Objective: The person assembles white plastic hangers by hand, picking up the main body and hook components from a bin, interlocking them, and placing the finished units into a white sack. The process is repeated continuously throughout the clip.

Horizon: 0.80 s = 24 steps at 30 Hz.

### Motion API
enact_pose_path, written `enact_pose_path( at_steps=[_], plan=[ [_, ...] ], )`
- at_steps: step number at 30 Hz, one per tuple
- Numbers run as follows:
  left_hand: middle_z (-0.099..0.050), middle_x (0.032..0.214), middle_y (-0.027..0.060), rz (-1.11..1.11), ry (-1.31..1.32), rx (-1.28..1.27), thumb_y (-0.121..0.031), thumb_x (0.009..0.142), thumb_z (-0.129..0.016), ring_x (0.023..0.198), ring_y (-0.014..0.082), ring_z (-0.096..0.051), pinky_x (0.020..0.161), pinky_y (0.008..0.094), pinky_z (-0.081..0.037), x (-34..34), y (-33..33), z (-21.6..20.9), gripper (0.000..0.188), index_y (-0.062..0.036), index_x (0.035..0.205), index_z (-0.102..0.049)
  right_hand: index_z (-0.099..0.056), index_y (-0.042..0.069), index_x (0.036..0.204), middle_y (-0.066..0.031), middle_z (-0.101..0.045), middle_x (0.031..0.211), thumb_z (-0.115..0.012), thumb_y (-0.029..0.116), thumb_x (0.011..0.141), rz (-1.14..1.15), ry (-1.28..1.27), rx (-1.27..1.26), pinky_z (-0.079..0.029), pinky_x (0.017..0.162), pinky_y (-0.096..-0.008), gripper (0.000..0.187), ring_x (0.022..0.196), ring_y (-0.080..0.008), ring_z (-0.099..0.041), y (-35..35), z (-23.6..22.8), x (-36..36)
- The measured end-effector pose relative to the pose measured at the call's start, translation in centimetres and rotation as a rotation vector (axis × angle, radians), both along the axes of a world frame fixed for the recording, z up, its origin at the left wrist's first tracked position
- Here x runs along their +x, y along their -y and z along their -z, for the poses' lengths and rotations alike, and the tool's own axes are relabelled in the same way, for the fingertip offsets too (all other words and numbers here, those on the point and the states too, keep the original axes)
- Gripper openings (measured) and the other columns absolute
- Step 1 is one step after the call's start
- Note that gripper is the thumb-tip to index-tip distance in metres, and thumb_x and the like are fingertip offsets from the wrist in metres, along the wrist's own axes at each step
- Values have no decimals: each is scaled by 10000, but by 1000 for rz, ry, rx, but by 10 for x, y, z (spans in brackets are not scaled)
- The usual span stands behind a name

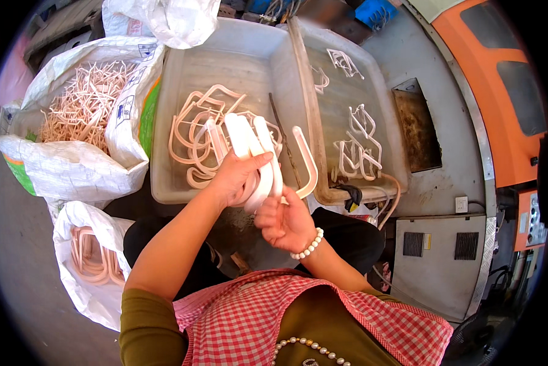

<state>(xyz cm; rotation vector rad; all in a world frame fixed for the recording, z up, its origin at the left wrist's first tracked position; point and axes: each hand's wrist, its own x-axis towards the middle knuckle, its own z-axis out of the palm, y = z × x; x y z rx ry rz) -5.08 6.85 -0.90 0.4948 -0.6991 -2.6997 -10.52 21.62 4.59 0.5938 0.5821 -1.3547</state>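
My left hand (pixel 240 175) is closed round a bundle of thick, pale pinkish bent tubes (pixel 243 135), held above the near edge of a grey plastic tub (pixel 164 174). Just to the right and nearer, my right hand (pixel 284 222) has its fingers curled in. Its thumb and forefinger pinch the lower end of a hooked tube (pixel 308 160), which points up and away beside the bundle. Behind the bundle, more bent tubes (pixel 182 131) lie loosely in the tub, partly hidden by what I hold.
Right of this tub, a second tub (pixel 393 110) holds water and several bent tubes (pixel 362 122). At left, a white woven sack (pixel 54 165) contains many thin pinkish pieces. A smaller sack (pixel 94 302) nearer me holds bent tubes. A grey cabinet (pixel 438 262) stands at right.
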Motion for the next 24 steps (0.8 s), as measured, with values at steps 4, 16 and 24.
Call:
enact_pose_path(
  at_steps=[4, 16, 24],
  plan=[
    [-635, 965, 94, 110, 34, 60, -101, 844, -673, 884, 212, -638, 755, 356, -553, 7, 2, -7, 293, -18, 1098, -553, -435, 101, 503, -24, -388, 492, -344, 570, 955, -307, -250, -298, -223, 359, -242, 658, 455, -143, -400, -12, -3, 1],
    [-638, 975, 116, 261, -20, -60, -76, 704, -724, 799, 195, -652, 707, 301, -553, 47, 5, -40, 565, 44, 1207, -496, -413, 120, 1366, -205, -389, 1362, -669, 101, 800, -618, -2291, -16, -411, 953, -366, 622, 1220, -302, -415, 1, 1, -161],
    [-654, 1012, 133, 423, -40, -3, 6, 635, -725, 867, 211, -657, 793, 312, -521, 62, 11, -43, 650, 51, 1241, -497, -507, 71, 1267, -193, -550, 1225, -630, 197, 838, -1283, -1836, -454, -435, 940, -364, 464, 1095, -295, -540, 50, 104, -183]
  ],
)
